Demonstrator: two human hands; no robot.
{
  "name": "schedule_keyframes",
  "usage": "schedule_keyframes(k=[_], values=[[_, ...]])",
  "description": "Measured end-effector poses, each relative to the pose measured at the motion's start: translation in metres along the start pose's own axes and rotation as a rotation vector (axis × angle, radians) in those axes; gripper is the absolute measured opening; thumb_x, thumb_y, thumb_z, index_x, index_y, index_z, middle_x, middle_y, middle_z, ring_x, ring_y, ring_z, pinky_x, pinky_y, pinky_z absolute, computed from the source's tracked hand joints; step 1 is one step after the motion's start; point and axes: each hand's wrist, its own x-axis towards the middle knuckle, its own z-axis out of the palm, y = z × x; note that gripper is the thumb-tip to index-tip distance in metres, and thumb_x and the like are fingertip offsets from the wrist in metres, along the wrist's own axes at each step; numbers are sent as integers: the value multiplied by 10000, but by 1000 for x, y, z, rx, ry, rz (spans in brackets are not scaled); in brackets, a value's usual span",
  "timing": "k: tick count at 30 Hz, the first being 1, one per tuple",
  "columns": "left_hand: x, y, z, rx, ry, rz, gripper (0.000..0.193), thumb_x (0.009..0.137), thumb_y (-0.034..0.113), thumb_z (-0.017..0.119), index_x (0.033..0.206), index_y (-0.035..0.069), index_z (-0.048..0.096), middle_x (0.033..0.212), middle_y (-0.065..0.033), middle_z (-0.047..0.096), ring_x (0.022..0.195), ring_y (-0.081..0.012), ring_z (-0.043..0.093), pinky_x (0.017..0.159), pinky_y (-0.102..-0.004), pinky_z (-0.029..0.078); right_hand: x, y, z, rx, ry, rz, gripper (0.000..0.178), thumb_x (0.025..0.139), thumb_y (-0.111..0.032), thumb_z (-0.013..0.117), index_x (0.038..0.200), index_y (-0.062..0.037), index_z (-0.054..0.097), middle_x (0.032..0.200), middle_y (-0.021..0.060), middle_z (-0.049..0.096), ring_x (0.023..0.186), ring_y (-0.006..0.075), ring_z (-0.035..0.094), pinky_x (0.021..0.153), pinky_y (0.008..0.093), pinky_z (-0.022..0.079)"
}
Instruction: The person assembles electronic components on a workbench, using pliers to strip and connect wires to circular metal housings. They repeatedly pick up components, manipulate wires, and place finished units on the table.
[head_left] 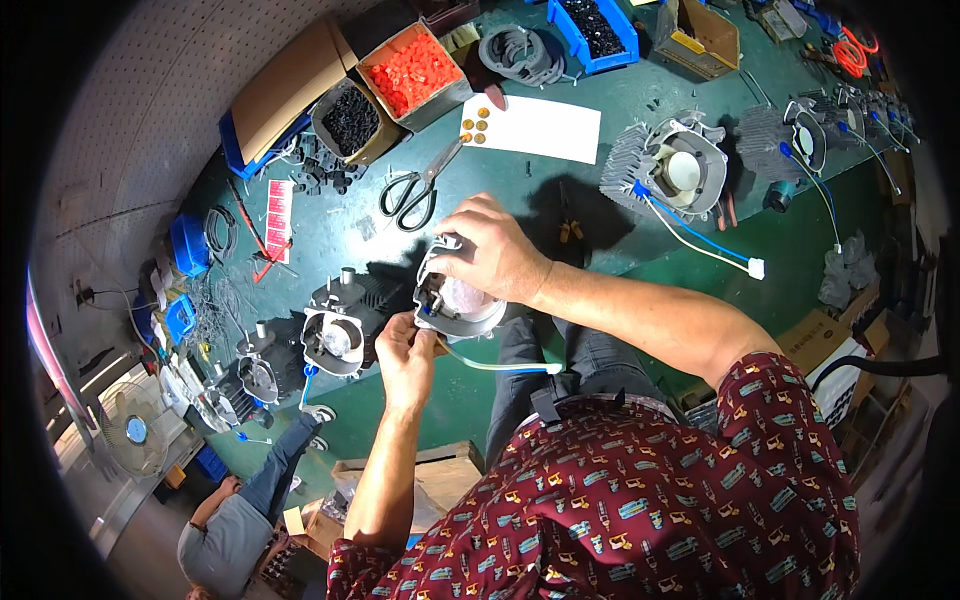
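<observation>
A grey cast-metal housing with a rounded opening is tilted at the near edge of the bench, in front of my body. My right hand closes over its upper rim, fingers bent round the far side. At the lower left corner my left hand pinches the edge, close to where the wires come out. A pale green and blue wire lead hangs from that corner and ends in a small white connector. A similar finned housing stands just left of my left hand. My fingers hide part of the held housing.
Black-handled scissors lie beyond my hands, near a white sheet. Boxes of orange parts and black parts stand behind. More finned housings with leads line the right. A person is at lower left.
</observation>
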Motion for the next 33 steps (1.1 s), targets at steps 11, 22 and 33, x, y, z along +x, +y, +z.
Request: schedule_keyframes(k=[11, 22, 33], values=[[7, -36, -14, -585, -83, -116, 134, 1001, 129, 700, 1094, 41, 660, 923, -30, 690, 780, -116, 652, 704, -260, 579, 5, 0, -2, -11, -25, 43, 354, 735, -153, 867, 1023, -21, 712, 989, 126, 671, 1006, 321, 606, 889, 428, 517], [5, -46, -3, -460, 4, 62, 141, 1008, 147, 700, 1093, 52, 641, 966, -32, 697, 815, -111, 640, 730, -284, 550, 7, -3, -4, 16, -71, 97, 344, 769, -230, 860, 1023, -49, 714, 1009, 131, 678, 1060, 340, 594, 957, 448, 490], [10, -42, -7, -282, -13, 138, 223, 1025, 168, 679, 1189, 29, 621, 966, -7, 660, 816, -81, 580, 745, -245, 483, 9, -3, -4, -1, -69, 85, 358, 747, -195, 871, 1024, -38, 707, 1010, 131, 671, 1038, 329, 602, 931, 436, 503]])
